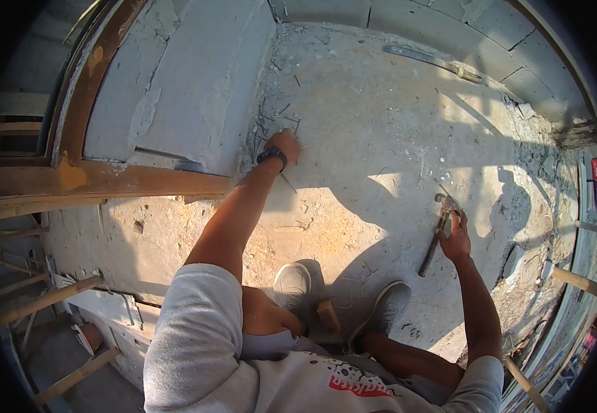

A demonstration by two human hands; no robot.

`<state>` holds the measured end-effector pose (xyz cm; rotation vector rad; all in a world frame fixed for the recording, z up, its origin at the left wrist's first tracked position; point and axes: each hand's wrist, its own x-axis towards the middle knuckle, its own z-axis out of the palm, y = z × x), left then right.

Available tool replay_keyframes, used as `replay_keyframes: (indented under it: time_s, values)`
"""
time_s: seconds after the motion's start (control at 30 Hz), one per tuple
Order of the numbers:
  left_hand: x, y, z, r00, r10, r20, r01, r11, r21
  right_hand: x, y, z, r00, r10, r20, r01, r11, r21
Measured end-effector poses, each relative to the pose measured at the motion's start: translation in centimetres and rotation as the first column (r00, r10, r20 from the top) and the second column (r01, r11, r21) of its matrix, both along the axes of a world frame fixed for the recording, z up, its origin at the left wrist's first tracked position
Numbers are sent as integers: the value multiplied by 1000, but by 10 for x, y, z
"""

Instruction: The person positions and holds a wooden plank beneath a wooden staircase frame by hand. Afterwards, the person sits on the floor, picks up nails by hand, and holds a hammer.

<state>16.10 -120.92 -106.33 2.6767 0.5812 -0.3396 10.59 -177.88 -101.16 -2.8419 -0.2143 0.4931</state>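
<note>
My left hand point(285, 144), with a dark wristwatch point(272, 157) on its wrist, reaches down to the concrete floor beside the low wall. Its fingers are bent together among scattered nails point(265, 124); what they pinch, if anything, is hidden. On the right, a hammer point(433, 246) points its head away from me and its dark handle towards my feet. The fingers of my right hand point(456, 236) close on it just below the head. A wooden block point(327, 314) lies between my shoes.
A long flat blade-like tool point(432, 60) lies along the far block wall point(436, 27). A wooden frame point(147, 180) juts in from the left. Bamboo poles point(54, 299) stand beyond the floor's left edge, with a drop below. Rubble point(515, 261) lines the right edge.
</note>
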Motion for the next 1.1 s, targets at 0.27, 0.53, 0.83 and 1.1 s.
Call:
replay_keyframes:
  time_s: [0.27, 0.53, 0.83, 1.1]
  values:
    - [-33, 15, -12, 995, 61, 82, -40, 971, -235, 1, 3, 3, 999, -35, -38, 34, 999, -25]
    - [-50, -2, -2, 998, 31, 63, -13, 963, -268, 3, 15, 20, 992, -122, -37, 119, 989, -84]
    - [-32, -32, 34, 971, 85, -224, -92, 996, -21, -15, -3, -14, 989, -39, -144, 14, 985, -171]
    - [-61, -38, 31, 990, -84, -109, 89, 995, 40, -9, 13, 10, 909, 105, -404, -155, 984, -93]
